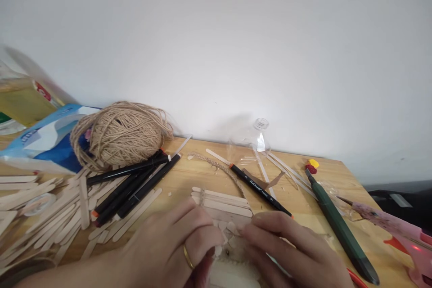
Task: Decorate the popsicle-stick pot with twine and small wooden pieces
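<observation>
My left hand (182, 243), with a gold ring on one finger, is closed at the bottom centre. Its bent fingertips press by small pale wooden pieces (229, 234); what they pinch is too small to name. Facing it, my right hand (286, 247) has its fingers bent together at the right side of the same pieces, and what it grips is hidden. Just beyond the fingertips lies a panel of joined craft sticks (222, 202), with twine across its left end. More pale material shows between the hands at the lower edge, partly covered by them.
Twine ball (126, 132), black markers (145, 189) and loose sticks (64, 216) lie left. A marker (259, 189), braided cord (219, 166) and clear bottle (260, 139) are beyond the hands. A green tool (340, 229) and pink glue gun (388, 220) lie right.
</observation>
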Demonstrator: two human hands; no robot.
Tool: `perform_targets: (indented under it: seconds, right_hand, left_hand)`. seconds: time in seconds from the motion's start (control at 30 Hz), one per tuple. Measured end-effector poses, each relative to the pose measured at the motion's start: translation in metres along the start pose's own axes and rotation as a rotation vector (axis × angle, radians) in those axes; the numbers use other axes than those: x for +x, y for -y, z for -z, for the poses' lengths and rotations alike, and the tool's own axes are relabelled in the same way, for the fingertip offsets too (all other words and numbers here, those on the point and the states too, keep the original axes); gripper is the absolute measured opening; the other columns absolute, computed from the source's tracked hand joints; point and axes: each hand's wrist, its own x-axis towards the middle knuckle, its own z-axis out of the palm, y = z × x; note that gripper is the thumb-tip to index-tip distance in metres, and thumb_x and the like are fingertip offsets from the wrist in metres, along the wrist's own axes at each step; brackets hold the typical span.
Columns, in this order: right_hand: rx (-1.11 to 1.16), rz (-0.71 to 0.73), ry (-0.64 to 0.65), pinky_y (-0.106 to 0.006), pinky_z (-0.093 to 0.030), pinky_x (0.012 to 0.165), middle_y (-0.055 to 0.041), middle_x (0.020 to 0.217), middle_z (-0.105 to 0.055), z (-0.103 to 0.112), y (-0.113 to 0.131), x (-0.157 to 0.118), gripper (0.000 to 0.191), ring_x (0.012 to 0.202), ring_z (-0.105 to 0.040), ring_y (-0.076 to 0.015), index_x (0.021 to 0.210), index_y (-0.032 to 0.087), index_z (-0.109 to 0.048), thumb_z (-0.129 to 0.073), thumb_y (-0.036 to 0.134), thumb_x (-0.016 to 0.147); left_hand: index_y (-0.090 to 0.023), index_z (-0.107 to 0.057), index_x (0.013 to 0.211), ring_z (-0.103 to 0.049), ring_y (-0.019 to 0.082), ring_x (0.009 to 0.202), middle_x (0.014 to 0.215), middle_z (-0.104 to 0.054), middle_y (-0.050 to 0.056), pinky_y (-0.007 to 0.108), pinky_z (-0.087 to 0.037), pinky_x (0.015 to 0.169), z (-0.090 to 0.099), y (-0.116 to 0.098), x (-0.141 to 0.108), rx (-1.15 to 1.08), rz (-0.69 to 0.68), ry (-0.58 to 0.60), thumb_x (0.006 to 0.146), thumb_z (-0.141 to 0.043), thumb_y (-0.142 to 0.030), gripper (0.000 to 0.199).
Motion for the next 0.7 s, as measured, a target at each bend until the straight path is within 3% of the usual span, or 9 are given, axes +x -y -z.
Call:
perform_targets:
  seconds: [0.17,0.33,0.7]
  right_hand:
    - [0.197,-0.085,-0.033,-0.018,-0.050,0.057,-0.0023,0.079,-0.057,-0.009,0.002,-0.002,0.014,0.065,-0.058,-0.0113,0.084,0.020,-0.057,-0.058,0.007,0.077]
    - [0.202,-0.086,-0.123,-0.017,-0.044,0.050,0.0010,0.067,-0.053,-0.019,0.004,0.001,0.016,0.056,-0.053,-0.0093,0.071,0.019,-0.057,-0.054,0.005,0.077]
    - [0.200,-0.188,-0.177,-0.015,-0.043,0.050,0.0012,0.066,-0.054,-0.024,0.009,-0.003,0.016,0.054,-0.054,-0.0070,0.071,0.019,-0.062,-0.056,0.004,0.077]
  left_hand:
    - [-0.017,-0.054,0.083,-0.052,0.014,0.060,0.066,-0.059,0.001,0.022,-0.047,0.052,0.003,0.001,0.004,-0.003,-0.044,-0.006,0.072,-0.046,-0.002,0.020]
    - [-0.016,-0.049,0.084,-0.052,0.013,0.058,0.065,-0.057,0.000,0.022,-0.049,0.052,0.001,0.001,0.005,-0.066,-0.020,-0.051,0.069,-0.045,0.000,0.022]
    - [-0.016,-0.042,0.093,-0.056,0.010,0.057,0.073,-0.057,0.000,0.020,-0.050,0.049,0.001,0.005,-0.004,-0.212,-0.011,-0.004,0.068,-0.047,0.001,0.031]
